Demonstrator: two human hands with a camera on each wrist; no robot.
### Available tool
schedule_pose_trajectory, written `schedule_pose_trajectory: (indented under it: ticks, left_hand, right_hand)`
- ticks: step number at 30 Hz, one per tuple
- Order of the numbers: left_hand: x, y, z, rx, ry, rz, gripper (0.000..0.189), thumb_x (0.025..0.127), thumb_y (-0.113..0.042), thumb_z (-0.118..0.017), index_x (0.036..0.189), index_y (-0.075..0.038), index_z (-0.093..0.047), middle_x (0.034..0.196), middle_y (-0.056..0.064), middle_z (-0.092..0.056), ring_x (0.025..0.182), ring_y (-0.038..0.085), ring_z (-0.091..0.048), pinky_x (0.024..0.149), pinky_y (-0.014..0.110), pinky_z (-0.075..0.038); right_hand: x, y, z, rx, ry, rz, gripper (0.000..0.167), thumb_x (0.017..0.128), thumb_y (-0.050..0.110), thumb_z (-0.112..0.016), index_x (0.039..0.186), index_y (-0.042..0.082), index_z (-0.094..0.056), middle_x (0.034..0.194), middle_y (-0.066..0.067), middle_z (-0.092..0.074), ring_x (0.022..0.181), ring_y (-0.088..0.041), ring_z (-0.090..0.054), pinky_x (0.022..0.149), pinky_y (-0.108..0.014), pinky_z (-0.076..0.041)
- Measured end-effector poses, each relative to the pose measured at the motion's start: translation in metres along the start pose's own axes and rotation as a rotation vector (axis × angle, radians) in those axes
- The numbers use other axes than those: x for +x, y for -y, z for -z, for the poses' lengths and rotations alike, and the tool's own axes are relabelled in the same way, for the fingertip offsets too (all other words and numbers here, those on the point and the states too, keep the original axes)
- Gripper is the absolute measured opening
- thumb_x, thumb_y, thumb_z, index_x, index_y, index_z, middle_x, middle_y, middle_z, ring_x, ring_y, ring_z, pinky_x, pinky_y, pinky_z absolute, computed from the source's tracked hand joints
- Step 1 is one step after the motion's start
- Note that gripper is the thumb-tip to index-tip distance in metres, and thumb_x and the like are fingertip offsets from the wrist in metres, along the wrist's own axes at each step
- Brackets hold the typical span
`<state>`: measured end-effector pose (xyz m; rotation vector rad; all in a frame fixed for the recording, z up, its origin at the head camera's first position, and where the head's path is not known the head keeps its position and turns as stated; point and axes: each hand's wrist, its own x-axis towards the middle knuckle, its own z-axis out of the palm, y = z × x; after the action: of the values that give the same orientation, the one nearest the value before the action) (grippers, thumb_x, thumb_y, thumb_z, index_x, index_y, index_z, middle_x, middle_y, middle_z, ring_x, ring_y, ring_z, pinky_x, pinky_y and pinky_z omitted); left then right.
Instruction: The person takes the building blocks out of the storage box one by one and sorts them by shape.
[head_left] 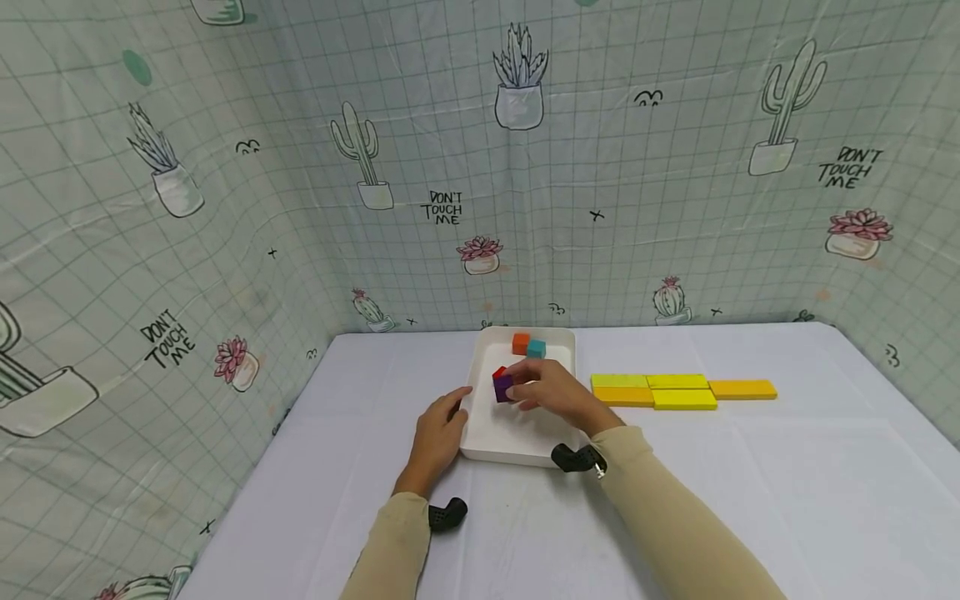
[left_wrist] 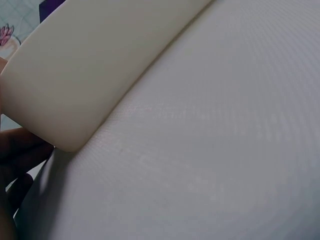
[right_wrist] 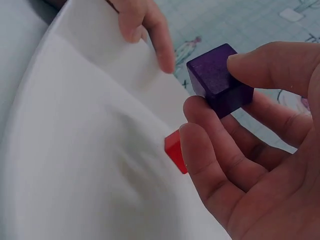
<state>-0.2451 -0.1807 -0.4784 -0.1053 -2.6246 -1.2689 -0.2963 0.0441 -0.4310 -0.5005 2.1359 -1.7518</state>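
A white tray (head_left: 517,437) lies lengthwise on the table. At its left wall, my left hand (head_left: 438,435) holds the rim, fingertips reaching over the edge in the right wrist view and other fingers (left_wrist: 20,147) dark along the outside. My right hand (head_left: 553,392) pinches a purple cube (right_wrist: 215,75) between thumb and fingers, raised over the tray. Just past it, a red block (right_wrist: 176,152) in the tray is partly covered by my right fingers. An orange cube (head_left: 521,343) and a teal cube (head_left: 536,349) sit side by side at the tray's far end.
To the tray's right, yellow and orange flat blocks (head_left: 682,400) lie together in two rows on the white table (head_left: 750,483). A patterned cloth (head_left: 600,167) with cactus drawings hangs behind and at the sides. Each wrist carries a black mount (head_left: 448,516).
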Motion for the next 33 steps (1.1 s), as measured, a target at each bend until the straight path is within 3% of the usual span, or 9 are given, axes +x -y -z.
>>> schedule_pose_trajectory:
  ticks: [6,15,33]
  left_hand:
    - [-0.001,0.0,0.0,0.004,0.0,-0.001,0.039,0.1,-0.013,-0.052,0.136,-0.017,-0.064,0.136,0.01,-0.061,0.131,0.029,-0.053,0.108,0.051,-0.041]
    - [-0.002,0.0,0.001,-0.019,0.001,-0.002,0.039,0.1,-0.015,-0.051,0.137,-0.017,-0.063,0.136,0.01,-0.061,0.131,0.028,-0.052,0.109,0.05,-0.041]
    - [-0.001,-0.001,0.002,-0.024,0.007,0.008,0.039,0.1,-0.015,-0.051,0.137,-0.017,-0.063,0.135,0.01,-0.061,0.13,0.028,-0.053,0.108,0.049,-0.041]
  right_hand:
    - [-0.017,0.006,0.007,0.019,-0.039,0.009,0.042,0.093,0.016,-0.07,0.131,0.001,-0.06,0.126,-0.018,-0.062,0.105,-0.04,-0.065,0.087,-0.038,-0.058]
    - [-0.041,0.004,0.025,-0.051,-0.111,-0.027,0.048,0.094,0.027,-0.07,0.137,0.009,-0.058,0.129,-0.014,-0.062,0.108,-0.033,-0.065,0.093,-0.042,-0.055]
    - [-0.09,-0.007,0.078,-0.101,-0.161,-0.001,0.049,0.096,0.023,-0.068,0.137,0.001,-0.054,0.132,-0.021,-0.057,0.109,-0.037,-0.063,0.091,-0.042,-0.056]
